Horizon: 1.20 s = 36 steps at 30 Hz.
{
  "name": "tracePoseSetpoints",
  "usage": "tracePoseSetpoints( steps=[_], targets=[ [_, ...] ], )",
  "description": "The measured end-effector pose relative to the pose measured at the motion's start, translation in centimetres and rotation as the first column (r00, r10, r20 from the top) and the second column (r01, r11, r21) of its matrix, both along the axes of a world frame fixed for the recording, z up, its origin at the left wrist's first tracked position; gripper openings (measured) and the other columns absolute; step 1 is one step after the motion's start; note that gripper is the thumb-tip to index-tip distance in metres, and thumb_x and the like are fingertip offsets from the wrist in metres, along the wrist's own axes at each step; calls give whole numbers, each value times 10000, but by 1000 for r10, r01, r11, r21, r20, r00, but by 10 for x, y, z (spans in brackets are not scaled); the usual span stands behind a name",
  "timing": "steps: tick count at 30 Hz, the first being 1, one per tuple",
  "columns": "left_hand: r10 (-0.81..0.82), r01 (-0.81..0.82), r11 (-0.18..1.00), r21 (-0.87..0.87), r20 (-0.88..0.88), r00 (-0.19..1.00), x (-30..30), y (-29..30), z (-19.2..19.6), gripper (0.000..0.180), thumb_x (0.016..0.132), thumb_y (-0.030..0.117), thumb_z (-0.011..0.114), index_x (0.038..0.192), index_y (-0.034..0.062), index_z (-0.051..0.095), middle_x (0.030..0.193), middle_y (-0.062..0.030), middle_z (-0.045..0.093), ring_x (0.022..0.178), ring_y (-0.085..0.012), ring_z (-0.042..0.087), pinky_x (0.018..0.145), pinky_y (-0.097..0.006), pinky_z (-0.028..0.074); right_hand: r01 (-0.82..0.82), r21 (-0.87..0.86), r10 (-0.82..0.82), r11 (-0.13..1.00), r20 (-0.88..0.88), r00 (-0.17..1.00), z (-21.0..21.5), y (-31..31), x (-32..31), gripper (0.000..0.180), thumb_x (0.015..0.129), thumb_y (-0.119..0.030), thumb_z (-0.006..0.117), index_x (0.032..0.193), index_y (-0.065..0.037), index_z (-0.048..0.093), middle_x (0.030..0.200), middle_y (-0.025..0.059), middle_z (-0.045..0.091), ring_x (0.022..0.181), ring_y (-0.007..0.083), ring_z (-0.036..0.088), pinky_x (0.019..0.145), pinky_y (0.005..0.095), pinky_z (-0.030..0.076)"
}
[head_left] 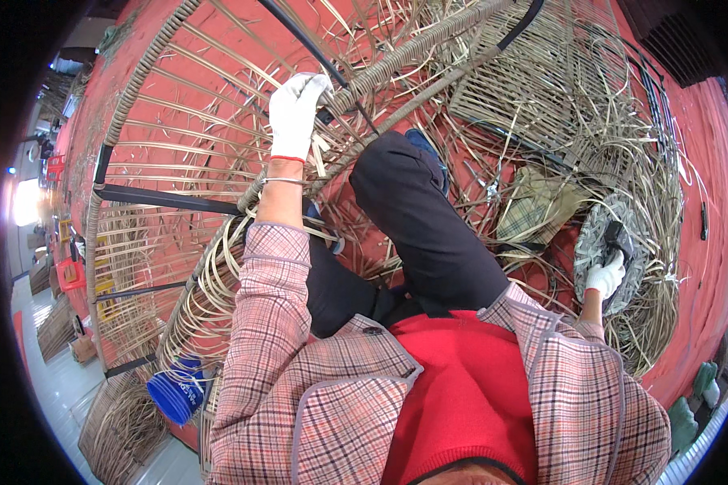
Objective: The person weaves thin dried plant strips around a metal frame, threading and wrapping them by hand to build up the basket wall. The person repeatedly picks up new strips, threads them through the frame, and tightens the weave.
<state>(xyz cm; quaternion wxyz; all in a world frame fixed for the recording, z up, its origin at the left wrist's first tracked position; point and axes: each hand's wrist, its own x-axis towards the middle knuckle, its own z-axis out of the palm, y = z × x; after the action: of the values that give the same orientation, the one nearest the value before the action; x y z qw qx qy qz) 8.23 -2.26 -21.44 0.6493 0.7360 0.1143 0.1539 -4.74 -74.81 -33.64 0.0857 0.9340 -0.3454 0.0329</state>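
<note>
A large frame of black metal bars, wrapped and strung with tan wicker strips (150,85), stands over my left and front. My left hand (294,117), in a white glove, is closed at the wrapped bar (372,77) of this frame; its fingertips are partly hidden. Out to the right, my right hand (607,275), also white-gloved, reaches into a grey camouflage-patterned round fabric thing (589,242), like a hat. Its fingers close against a black object (619,238) lying in it, whose kind I cannot make out.
Loose wicker strips (655,307) pile up at the right, beside a flat woven panel (534,81). Between my knee and the round thing lies a plaid cloth (538,206). A blue bucket (176,392) is at the lower left. Green-grey gloves (683,424) lie at the lower right.
</note>
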Motion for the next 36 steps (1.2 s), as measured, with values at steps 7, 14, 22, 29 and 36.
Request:
tracePoseSetpoints(
  steps=[7, 14, 22, 29, 36],
  targets=[
    [-54, 55, 998, -44, 35, 998, 1, 4, -3, 186, 1013, 153, 655, 938, 3, 733, 806, -25, 717, 732, -91, 647, 708, -259, 503, 218, 664, -338, 715, 56, 940, -33, -91, 53, 610, 689, -224, 757, 1221, 45, 632, 1082, 201, 727, 919, 314, 710, 826, 408, 565],
    [-82, 81, 996, -42, -34, 996, 6, 7, 0, 204, 1008, 198, 663, 967, 10, 732, 832, -28, 733, 755, -78, 650, 702, -252, 486, -467, 758, -49, 455, 546, 837, 65, 48, 81, 269, 852, -67, 744, 1116, -32, 701, 901, 10, 701, 792, 104, 628, 735, 280, 512],
    [-58, 55, 996, -74, -31, 998, 6, 4, 4, 200, 984, 192, 689, 987, -1, 738, 855, -44, 735, 763, -111, 663, 728, -273, 506, -846, 529, 542, -64, 730, 416, 108, 319, 98, 548, 716, -109, 853, 1223, 6, 682, 1049, 134, 760, 950, 215, 729, 899, 337, 563],
    [-59, 62, 988, -142, 21, 998, 9, 5, 5, 193, 983, 177, 677, 960, -7, 728, 792, -36, 707, 710, -103, 628, 685, -269, 480, -289, 768, 300, -571, 523, 798, 75, 442, 94, 626, 767, -207, 859, 1327, -20, 650, 1141, 101, 762, 1007, 180, 741, 915, 309, 558],
    [-39, 37, 990, -134, -12, 999, 9, 5, 6, 211, 977, 212, 692, 944, 8, 728, 793, -34, 704, 697, -97, 614, 669, -267, 470, -741, 591, 533, -318, 758, 376, 52, 465, 102, 566, 793, -157, 823, 1316, -33, 644, 1108, 86, 764, 1006, 189, 744, 892, 301, 558]
  ],
)
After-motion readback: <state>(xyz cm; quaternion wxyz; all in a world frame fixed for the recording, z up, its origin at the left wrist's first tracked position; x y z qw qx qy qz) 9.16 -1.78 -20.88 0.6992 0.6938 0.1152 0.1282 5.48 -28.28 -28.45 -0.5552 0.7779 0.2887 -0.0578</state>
